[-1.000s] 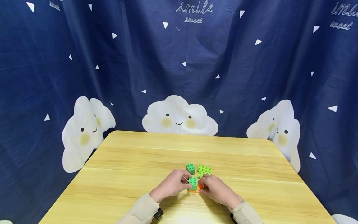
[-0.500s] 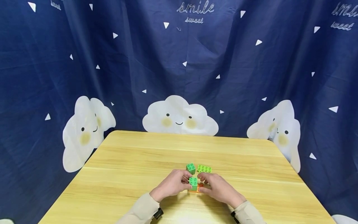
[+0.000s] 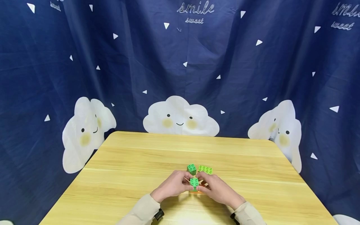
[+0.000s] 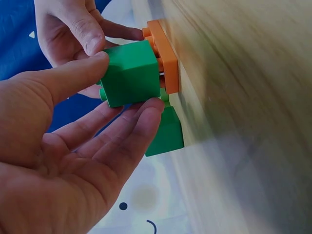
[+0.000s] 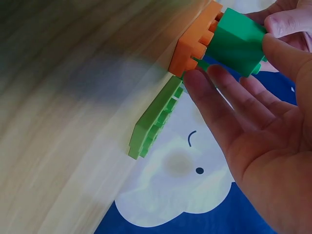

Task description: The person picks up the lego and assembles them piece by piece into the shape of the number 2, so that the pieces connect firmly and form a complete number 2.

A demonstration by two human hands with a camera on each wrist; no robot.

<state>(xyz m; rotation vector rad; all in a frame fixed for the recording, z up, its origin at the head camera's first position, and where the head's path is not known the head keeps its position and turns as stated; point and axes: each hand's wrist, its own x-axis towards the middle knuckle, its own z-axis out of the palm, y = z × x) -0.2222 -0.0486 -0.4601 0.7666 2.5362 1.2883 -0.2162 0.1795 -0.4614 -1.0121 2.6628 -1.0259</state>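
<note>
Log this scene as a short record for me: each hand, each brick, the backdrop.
Left hand: pinches a green block
Right hand: fingers at that block's right side; contact unclear
Orange plate: beneath the green block, studs showing between them
Second block: green, on the table, beyond the first
Lime plate: right of the second block
Backdrop: dark blue, white smiling clouds

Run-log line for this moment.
left hand: grips green block | right hand: thumb at same block | green block: above orange block, studs visible between | lime block: farther back
</note>
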